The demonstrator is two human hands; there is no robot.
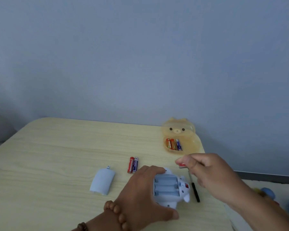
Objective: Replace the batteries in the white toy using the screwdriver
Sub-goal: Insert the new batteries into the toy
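- Three empty slots show in the open battery bay of the white plastic animal-shaped toy (171, 189), which lies belly-up on the pale wood-grain table (48, 155), near its front right; the left hand (145, 189) is spread over the toy's near and left sides, pinning it flat.
- The right hand (205, 170) hovers just beyond the toy, thumb and forefinger pinched on a small red-and-silver cylinder (182, 165) that looks like a battery; most of it is hidden, so its poles cannot be read. Set in the wrong way round, the toy would not run.
- Two loose red and blue-white batteries (133, 165) lie side by side to the left of the toy, and three more orange and blue batteries (173, 144) sit in the translucent yellow bear-faced case (187, 140) at the far edge. I judge the loose pair spent; they look much like the cased ones, so a mix-up is easy.
- The thin black-handled screwdriver (194, 190) lies just right of the toy, under the right wrist; a careless sweep of the sleeve or wrist could roll it off the near table edge.
- The pale blue-white curved battery cover (103, 182) rests well to the left. No screw is visible anywhere; if it is lost, the cover cannot be fastened.
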